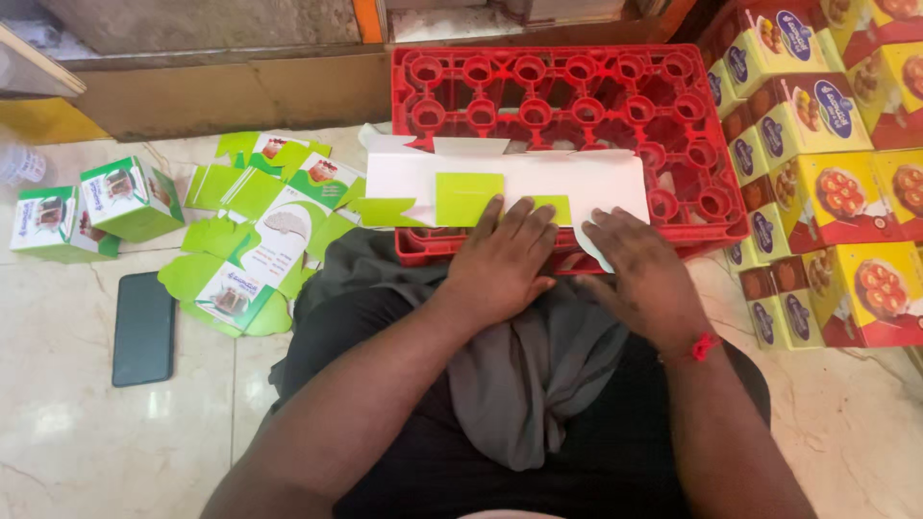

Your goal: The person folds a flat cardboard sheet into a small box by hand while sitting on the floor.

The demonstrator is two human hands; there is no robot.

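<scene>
Both hands lie flat, palms down, on an unfolded white carton blank (538, 183) at the middle of the frame. The left hand (500, 259) presses its spread fingers onto the blank's lower edge beside a small green tab; the right hand (642, 274), a red thread at its wrist, covers the blank's lower right corner. Neither grip is closed round anything: the fingers are extended and only press down. The blank rests printed side down across the near part of a red plastic crate (577, 106), which serves as the worktop.

To fold well, it seems best to keep the blank square to the crate's edge, hold one panel firmly with a flat palm and run the crease along the scored line, since the crate's open sockets give uneven support.

Left of centre, a loose heap of flat green-and-white blanks (260, 231) lies on the marble floor. At the far left stand two made-up green-and-white cube boxes (91, 211), and below them a dark phone (144, 329). Along the right edge, yellow-and-red boxes (836, 183) picturing round sweets are stacked in rows.
</scene>
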